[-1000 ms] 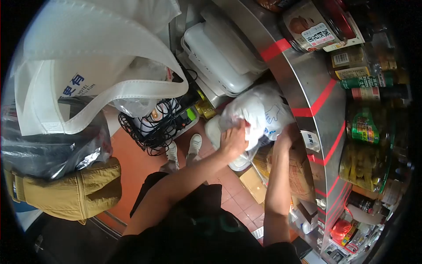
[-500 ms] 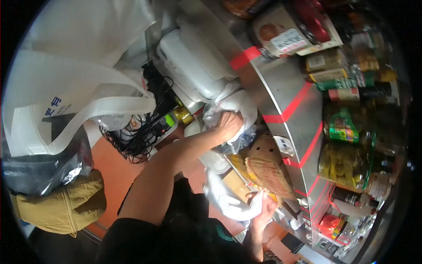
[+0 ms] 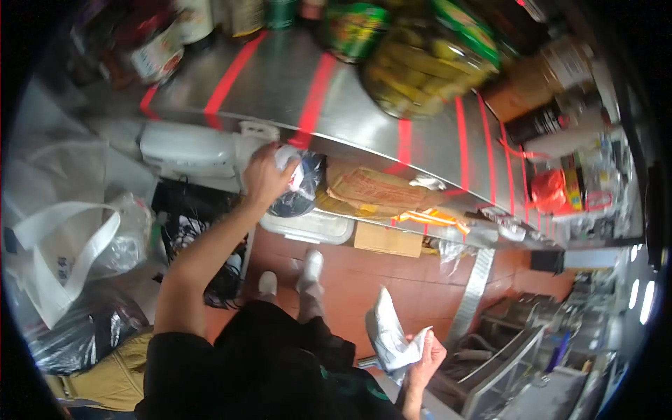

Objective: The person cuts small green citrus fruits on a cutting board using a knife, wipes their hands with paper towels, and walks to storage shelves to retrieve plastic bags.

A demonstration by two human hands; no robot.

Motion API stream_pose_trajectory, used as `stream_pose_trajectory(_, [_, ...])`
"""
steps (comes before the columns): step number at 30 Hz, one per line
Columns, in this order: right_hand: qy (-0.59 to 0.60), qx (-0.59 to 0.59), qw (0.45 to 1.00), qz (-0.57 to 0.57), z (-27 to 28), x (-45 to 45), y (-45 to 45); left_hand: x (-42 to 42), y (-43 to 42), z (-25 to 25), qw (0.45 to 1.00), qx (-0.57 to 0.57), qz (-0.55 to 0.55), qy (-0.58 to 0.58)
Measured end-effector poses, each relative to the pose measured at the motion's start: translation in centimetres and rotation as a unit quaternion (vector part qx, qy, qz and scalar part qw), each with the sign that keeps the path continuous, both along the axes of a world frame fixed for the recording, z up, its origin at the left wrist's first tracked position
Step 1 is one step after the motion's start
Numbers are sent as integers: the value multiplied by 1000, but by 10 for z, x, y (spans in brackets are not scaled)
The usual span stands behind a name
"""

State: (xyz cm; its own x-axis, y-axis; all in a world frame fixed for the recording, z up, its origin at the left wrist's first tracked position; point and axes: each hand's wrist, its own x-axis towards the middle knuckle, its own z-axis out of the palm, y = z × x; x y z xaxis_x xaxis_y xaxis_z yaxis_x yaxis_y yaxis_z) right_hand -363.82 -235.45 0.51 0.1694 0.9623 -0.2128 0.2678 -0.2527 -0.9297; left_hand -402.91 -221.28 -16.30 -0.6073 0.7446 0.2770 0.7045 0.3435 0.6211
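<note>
My left hand reaches under the steel shelf, its fingers closed over a crumpled white plastic bag with a red mark. Just below that lies a dark, shiny plastic bag. Lower in view, my right hand pinches one end of a limp white bag, which hangs to the left over the floor. Blur hides whether it is plastic or cloth.
Jars of pickles and bottles stand on the steel shelf, marked with red tape. Brown sacks and a cardboard box sit below. Tangled black cables lie left, near a white tote bag. Red tiles cover the floor.
My view has swung round to the right, showing more shelf and floor. Each hand keeps its white bag; the right one now holds its bag out over the floor.
</note>
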Motion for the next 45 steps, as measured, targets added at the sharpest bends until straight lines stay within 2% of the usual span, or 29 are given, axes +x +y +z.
stream_pose_trajectory(2, [-12, -12, 1000, -12, 0, 15, -3, 7, -20, 28, 973, 141, -8, 185])
stream_pose_trajectory(4, [-35, -32, 999, 17, -3, 34, 4, -12, -2, -13, 971, 50, -62, 224])
stream_pose_trajectory(6, [-73, -19, 997, 7, 6, 43, 15, -50, 25, -72, 970, -166, -94, 149])
stream_pose_trajectory(7, [-73, 6, 997, -8, 8, 60, 22, -60, 49, -89, 929, -346, -71, 112])
stream_pose_trajectory(8, [-74, 23, 997, -14, 10, 83, 25, -99, 67, -123, 918, -327, -132, 181])
stream_pose_trajectory(10, [88, 43, 985, -140, 7, 130, 28, -159, 98, -172, 872, -269, -234, 335])
stream_pose_trajectory(12, [130, 103, 967, -194, 10, 189, 29, -70, 63, -100, 863, -376, -60, 331])
stream_pose_trajectory(13, [156, 119, 957, -213, 10, 224, 26, 16, 28, -59, 935, -66, 96, 334])
stream_pose_trajectory(14, [184, 131, 946, -234, 19, 273, 33, 121, 6, -4, 936, 119, 9, 332])
stream_pose_trajectory(15, [175, 186, 934, -249, 17, 305, 35, 212, -5, 6, 961, 159, -115, 197])
stream_pose_trajectory(16, [178, 189, 928, -269, 13, 327, 37, 301, -17, 3, 968, 58, -235, -65])
stream_pose_trajectory(17, [75, 202, 944, -250, 13, 351, 40, 389, -30, 8, 888, -95, -303, -332])
stream_pose_trajectory(18, [-31, 215, 951, -219, 17, 375, 48, 469, -37, 27, 755, -203, -320, -534])
stream_pose_trajectory(19, [-137, 302, 935, -123, 16, 399, 60, 532, -33, 51, 636, -273, -318, -648])
stream_pose_trajectory(20, [-242, 380, 893, -23, 11, 419, 73, 602, -20, 81, 483, -234, -345, -770])
stream_pose_trajectory(22, [-259, 362, 889, 107, -2, 450, 94, 697, 11, 136, 351, -320, -342, -811])
stream_pose_trajectory(23, [-259, 362, 889, 107, -5, 471, 100, 735, 27, 138, 351, -321, -343, -810])
stream_pose_trajectory(25, [-315, 359, 870, 122, -11, 513, 116, 800, 57, 128, 544, -325, -409, -657])
stream_pose_trajectory(26, [-313, 360, 871, 118, -8, 538, 126, 822, 72, 120, 546, -328, -410, -653])
stream_pose_trajectory(28, [-283, 357, 890, 8, 2, 596, 142, 860, 105, 106, 560, -288, -329, -704])
stream_pose_trajectory(29, [-309, 315, 897, -23, -7, 631, 149, 880, 121, 106, 569, -275, -354, -690])
stream_pose_trajectory(30, [-316, 312, 895, -31, -8, 659, 168, 907, 138, 107, 562, -281, -360, -689])
stream_pose_trajectory(33, [-467, 204, 860, -19, -9, 733, 224, 991, 186, 102, 501, -338, -402, -688])
stream_pose_trajectory(34, [-478, 196, 855, -34, -14, 760, 237, 1021, 199, 97, 504, -364, -409, -668])
stream_pose_trajectory(36, [-386, 142, 911, -32, -31, 815, 260, 1083, 231, 102, 433, -392, -453, -674])
stream_pose_trajectory(38, [-393, 140, 905, -79, -30, 870, 279, 1144, 257, 111, 403, -410, -587, -569])
stream_pose_trajectory(40, [-434, 148, 873, -163, -22, 925, 294, 1201, 279, 121, 349, -416, -629, -556])
stream_pose_trajectory(43, [-391, 162, 857, -293, -5, 999, 315, 1296, 316, 127, 349, -391, -722, -452])
stream_pose_trajectory(45, [-296, 138, 861, -389, -19, 1042, 330, 1368, 343, 120, 428, -315, -703, -473])
